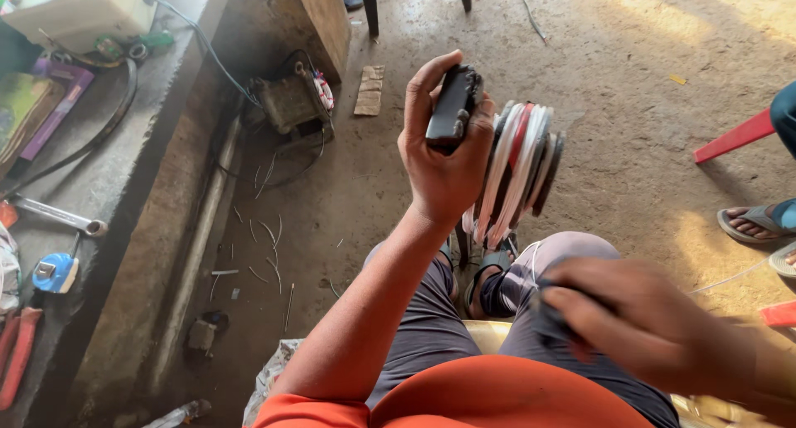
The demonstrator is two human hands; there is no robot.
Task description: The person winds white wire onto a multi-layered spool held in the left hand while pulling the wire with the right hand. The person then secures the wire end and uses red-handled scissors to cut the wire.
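My left hand (444, 158) is raised in front of me and grips a round black part wound with white and red sleeved wires (518, 167), like a motor stator coil, with a black block (452, 109) under my thumb. My right hand (643, 320) is lower right over my knee, blurred, fingers curled around something small and dark that I cannot make out. I sit with grey trousers and an orange shirt, one sandalled foot (493, 266) below the coil.
A concrete ledge (108, 179) at left carries a blue tape measure (56, 272), a metal wrench (58, 216), red-handled pliers (16, 353) and a cable. A small motor (290, 100) sits on the dirt floor. Another person's sandalled foot (754, 222) and a red stool leg (734, 138) are at right.
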